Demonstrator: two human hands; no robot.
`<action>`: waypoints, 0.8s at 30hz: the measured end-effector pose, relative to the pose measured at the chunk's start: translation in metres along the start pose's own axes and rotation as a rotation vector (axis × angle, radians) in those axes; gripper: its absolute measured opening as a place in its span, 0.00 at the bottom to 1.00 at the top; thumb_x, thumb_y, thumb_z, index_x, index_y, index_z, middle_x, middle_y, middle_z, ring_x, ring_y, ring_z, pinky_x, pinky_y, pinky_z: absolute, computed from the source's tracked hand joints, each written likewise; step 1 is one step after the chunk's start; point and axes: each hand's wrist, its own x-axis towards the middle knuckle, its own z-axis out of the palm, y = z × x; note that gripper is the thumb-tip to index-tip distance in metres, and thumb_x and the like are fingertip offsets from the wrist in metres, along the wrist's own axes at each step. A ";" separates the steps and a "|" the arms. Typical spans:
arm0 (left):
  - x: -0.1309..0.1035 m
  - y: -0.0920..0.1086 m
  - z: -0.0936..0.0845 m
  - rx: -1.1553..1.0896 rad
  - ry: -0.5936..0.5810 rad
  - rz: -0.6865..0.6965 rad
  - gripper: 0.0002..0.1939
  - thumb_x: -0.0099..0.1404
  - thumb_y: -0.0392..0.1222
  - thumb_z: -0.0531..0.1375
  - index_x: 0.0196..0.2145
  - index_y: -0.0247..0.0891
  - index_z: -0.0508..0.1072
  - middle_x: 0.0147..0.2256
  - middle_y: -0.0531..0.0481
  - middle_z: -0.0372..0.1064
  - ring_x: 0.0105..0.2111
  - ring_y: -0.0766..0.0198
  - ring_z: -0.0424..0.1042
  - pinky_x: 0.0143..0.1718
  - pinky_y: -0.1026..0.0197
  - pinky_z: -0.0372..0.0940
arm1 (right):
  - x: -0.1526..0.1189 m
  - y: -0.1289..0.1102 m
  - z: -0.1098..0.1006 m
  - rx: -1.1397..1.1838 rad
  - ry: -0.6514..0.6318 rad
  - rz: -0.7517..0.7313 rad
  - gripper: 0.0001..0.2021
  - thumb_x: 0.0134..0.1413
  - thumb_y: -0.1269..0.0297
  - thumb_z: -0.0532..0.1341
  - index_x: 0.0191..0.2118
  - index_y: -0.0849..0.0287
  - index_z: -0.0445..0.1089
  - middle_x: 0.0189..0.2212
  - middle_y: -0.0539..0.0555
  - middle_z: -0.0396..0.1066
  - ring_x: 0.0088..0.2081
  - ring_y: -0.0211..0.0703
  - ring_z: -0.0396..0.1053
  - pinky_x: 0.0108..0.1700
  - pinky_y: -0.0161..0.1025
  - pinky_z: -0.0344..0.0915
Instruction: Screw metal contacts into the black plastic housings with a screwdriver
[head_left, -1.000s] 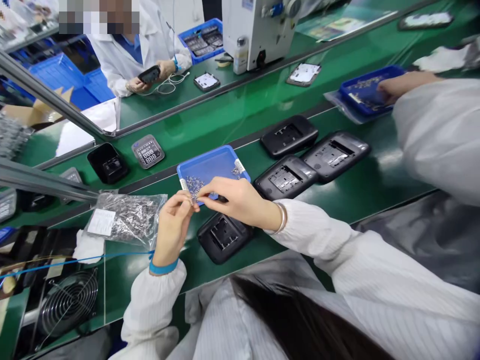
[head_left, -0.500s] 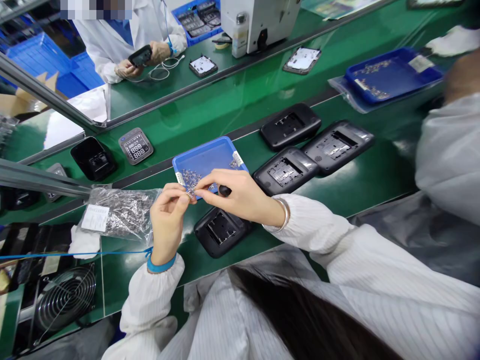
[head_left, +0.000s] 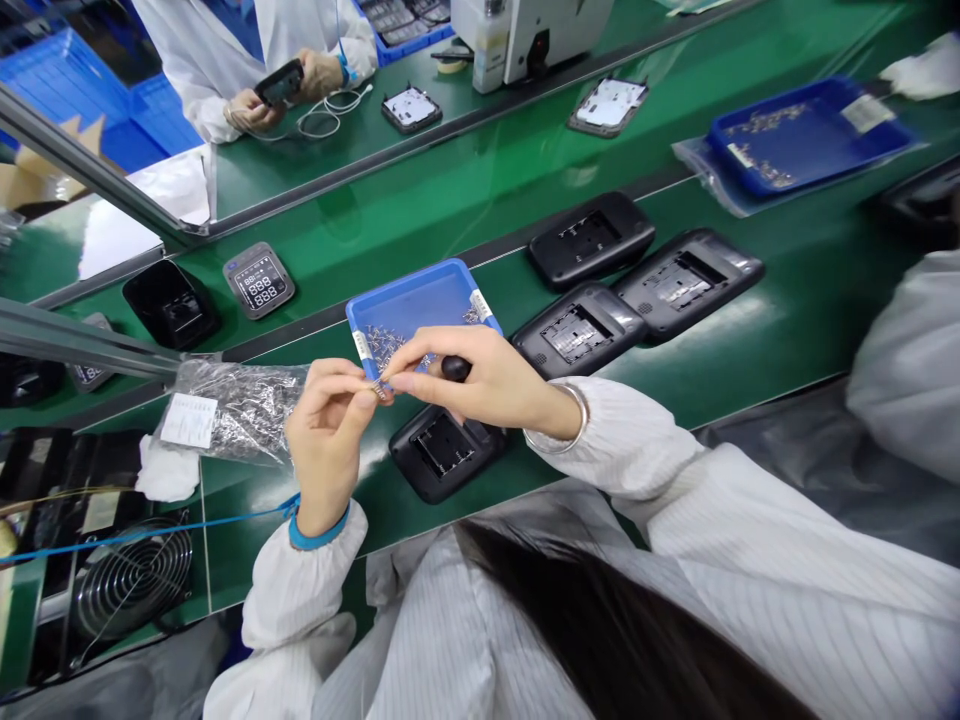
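My left hand (head_left: 330,430), with a blue wrist strap, pinches a small metal spring part (head_left: 378,386) between thumb and fingertips. The fingertips of my right hand (head_left: 480,375) meet it from the other side. A tool with a black rounded end (head_left: 456,368) is tucked in my right palm; the rest of it is hidden. Just behind both hands lies a blue tray (head_left: 409,297) holding many small metal parts. Below my right hand a black device housing (head_left: 427,480) lies with its battery compartment facing up, partly covered by the hand.
Black housings (head_left: 592,240) lie right of the tray. A bag of metal parts (head_left: 255,410) is at left, near a display unit (head_left: 259,281) and a metal fan (head_left: 135,580). Another blue tray (head_left: 810,135) is at far right. Across the bench, a person's hands (head_left: 255,110) hold a device.
The view has shifted slightly, so the bench items sit a little higher. Both hands remain together at the tray's near edge, with their fingertips still meeting at the small part.
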 end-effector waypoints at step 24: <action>-0.015 0.024 -0.006 0.601 0.029 0.618 0.24 0.54 0.27 0.70 0.47 0.46 0.77 0.40 0.52 0.69 0.38 0.65 0.76 0.44 0.62 0.74 | -0.006 -0.001 0.011 -0.114 0.094 -0.212 0.06 0.58 0.65 0.61 0.33 0.62 0.71 0.28 0.49 0.71 0.28 0.26 0.64 0.28 0.26 0.61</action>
